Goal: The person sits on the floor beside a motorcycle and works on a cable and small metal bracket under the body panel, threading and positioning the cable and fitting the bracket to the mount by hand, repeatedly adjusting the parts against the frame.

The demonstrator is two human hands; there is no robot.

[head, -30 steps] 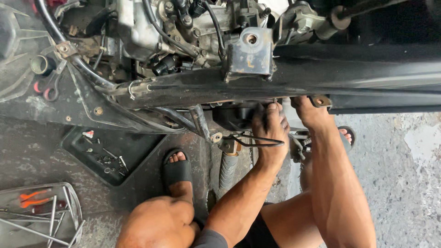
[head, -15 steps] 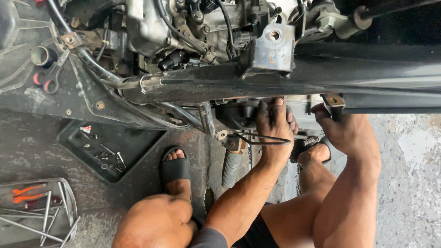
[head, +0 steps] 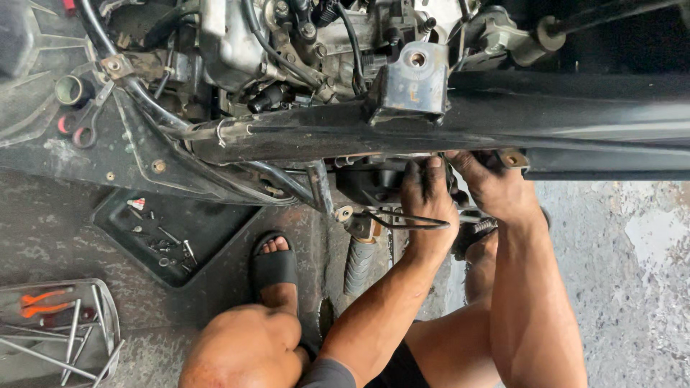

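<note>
I am looking at a stripped motorcycle with its engine (head: 287,43) exposed above a black frame tube (head: 575,122). My left hand (head: 428,208) reaches up under the tube, fingers pressed against a dark part (head: 370,183) below the engine. A thin black wire loop (head: 399,224) lies across that hand. My right hand (head: 496,190) is right beside it, fingers tucked up behind the frame near a small metal tab (head: 514,158). The fingertips of both hands are hidden, and I cannot tell what they grip.
A black tray (head: 215,223) with small screws and bits lies on the floor at left. A metal tray (head: 108,302) at the bottom left holds long tools and red-handled pliers. My sandalled foot (head: 273,269) and knee (head: 244,352) are below. Concrete floor (head: 632,273) lies at right.
The view has shifted a little over the engine. Both hands stay under the frame tube, and my right hand has drawn slightly nearer to my left.
</note>
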